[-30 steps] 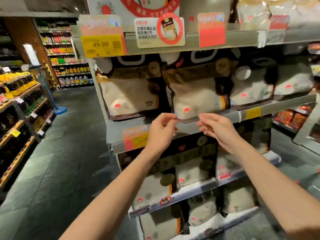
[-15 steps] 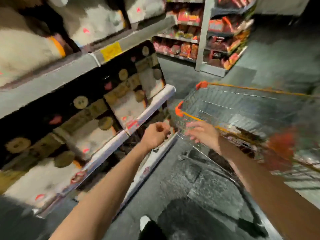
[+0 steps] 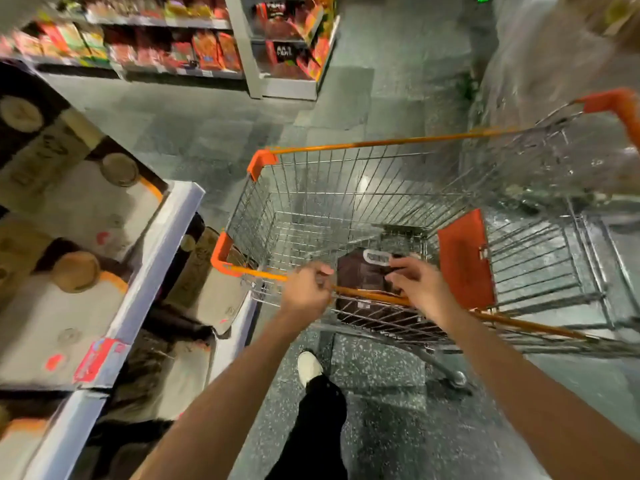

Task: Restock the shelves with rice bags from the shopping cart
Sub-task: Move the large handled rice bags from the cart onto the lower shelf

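Both hands [image 3: 360,289] empty, cart rim [image 3: 374,296] between

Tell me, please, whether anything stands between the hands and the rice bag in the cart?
Only the cart's near rim crosses in front of the dark rice bag. The right hand is already over it by the bag's handle, and the left hand is at the rim. Nothing else visible blocks them.
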Available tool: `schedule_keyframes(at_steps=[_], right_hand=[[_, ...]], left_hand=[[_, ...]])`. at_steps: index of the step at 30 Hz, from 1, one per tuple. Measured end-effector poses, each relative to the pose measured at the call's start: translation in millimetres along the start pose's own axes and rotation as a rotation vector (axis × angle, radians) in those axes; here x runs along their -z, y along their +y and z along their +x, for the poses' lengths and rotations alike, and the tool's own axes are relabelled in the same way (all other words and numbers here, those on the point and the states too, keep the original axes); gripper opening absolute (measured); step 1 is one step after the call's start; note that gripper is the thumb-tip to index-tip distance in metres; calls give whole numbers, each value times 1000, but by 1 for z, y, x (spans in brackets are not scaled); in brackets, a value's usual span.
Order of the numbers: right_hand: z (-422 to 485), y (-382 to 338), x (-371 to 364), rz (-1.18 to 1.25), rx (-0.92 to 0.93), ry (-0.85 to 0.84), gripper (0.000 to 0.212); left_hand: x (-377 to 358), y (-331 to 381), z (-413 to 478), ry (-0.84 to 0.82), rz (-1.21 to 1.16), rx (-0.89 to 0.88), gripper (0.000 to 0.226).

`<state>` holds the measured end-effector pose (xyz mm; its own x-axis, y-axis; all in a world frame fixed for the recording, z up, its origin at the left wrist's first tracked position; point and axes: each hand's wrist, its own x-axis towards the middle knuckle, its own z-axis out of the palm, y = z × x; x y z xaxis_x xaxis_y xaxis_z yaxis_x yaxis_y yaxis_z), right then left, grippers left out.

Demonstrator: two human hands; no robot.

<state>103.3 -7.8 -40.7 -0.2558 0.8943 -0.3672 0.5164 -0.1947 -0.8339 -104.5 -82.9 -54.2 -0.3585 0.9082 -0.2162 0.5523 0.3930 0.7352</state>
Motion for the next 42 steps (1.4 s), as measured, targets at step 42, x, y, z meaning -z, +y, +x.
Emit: schedule_keyframes(at_steps=[42], right_hand=[[240, 255, -38, 148, -1011, -13, 77]], left_hand=[[-222, -146, 207, -369, -241, 1037, 75]])
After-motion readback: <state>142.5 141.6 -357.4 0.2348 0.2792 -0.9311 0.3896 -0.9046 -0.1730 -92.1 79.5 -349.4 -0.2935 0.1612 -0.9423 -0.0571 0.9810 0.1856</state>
